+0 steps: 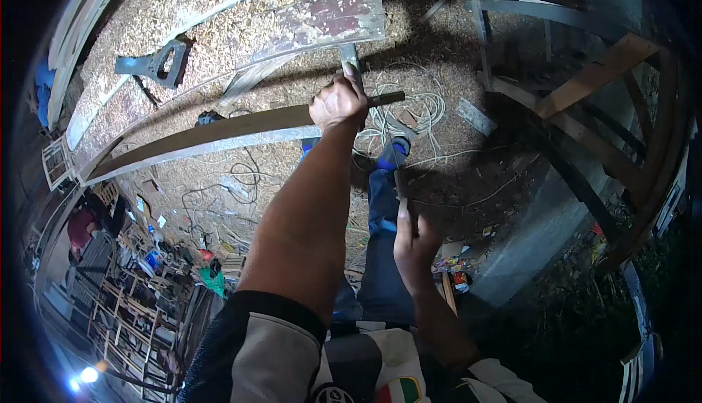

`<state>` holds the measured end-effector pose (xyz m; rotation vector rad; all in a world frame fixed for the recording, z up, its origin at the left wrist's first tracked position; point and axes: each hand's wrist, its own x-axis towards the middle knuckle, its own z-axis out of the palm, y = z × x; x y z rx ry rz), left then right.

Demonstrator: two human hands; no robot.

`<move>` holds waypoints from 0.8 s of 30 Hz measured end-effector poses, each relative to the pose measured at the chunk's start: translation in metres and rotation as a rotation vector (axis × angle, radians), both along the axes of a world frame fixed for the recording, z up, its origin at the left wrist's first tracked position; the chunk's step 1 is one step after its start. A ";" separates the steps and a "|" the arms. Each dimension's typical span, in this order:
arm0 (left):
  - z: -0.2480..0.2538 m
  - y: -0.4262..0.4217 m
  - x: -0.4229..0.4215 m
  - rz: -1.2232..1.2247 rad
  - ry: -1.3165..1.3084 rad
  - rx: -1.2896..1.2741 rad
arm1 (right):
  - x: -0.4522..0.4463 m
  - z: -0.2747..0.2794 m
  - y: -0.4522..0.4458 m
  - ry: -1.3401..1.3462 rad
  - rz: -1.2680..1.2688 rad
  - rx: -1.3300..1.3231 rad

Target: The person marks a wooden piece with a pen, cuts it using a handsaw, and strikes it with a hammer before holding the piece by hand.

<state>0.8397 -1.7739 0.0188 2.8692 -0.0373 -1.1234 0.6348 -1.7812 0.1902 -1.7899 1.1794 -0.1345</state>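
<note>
My left hand (338, 102) is closed around a long wooden beam (248, 123) near its right end, where a short crossing piece of wood (349, 55) also sits against the fingers. The beam curves away to the left and its narrow tip (391, 98) sticks out past the hand. Lower and to the right, my right hand (414, 238) is closed on a thin, narrow tool (399, 182) that points up toward my foot. Its exact kind cannot be made out.
A handsaw (155, 64) rests on the shaving-covered workpiece at upper left. Coiled pale cable (431, 114) lies around my foot (393, 153). Wooden frames (585, 89) stand at right. A person in a red top (80, 227) is at far left, near stacked wood.
</note>
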 end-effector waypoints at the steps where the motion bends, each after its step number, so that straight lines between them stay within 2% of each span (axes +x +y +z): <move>1: 0.000 0.003 -0.002 -0.024 -0.007 -0.021 | -0.004 -0.008 0.001 0.008 0.001 0.006; 2: 0.001 0.003 -0.002 -0.044 -0.020 -0.032 | -0.009 -0.026 0.002 0.079 0.074 0.022; 5: 0.000 0.002 -0.002 -0.019 -0.032 -0.024 | 0.021 -0.023 -0.017 0.401 0.228 0.136; 7: -0.003 0.001 -0.002 -0.013 -0.037 -0.016 | 0.012 -0.001 -0.009 -0.018 0.066 -0.039; 8: -0.001 0.001 -0.001 -0.008 -0.030 -0.020 | 0.016 0.009 -0.008 0.010 -0.028 0.096; 10: 0.001 0.002 -0.005 -0.018 -0.016 -0.026 | 0.009 -0.030 0.003 0.075 0.009 0.043; 12: 0.001 0.000 -0.001 0.018 -0.004 -0.002 | 0.028 -0.047 -0.003 0.259 0.020 0.094; 17: 0.001 0.001 0.001 0.011 -0.011 -0.009 | -0.006 -0.017 0.007 0.012 -0.028 -0.042; 18: 0.002 0.002 0.000 -0.006 -0.009 0.005 | -0.004 -0.010 -0.001 0.057 0.136 0.023; 21: 0.006 -0.001 -0.003 -0.021 -0.009 -0.005 | 0.004 -0.026 -0.006 0.070 0.214 0.191; 24: 0.004 -0.001 -0.001 -0.003 -0.003 -0.006 | 0.003 -0.018 -0.005 0.068 0.229 0.087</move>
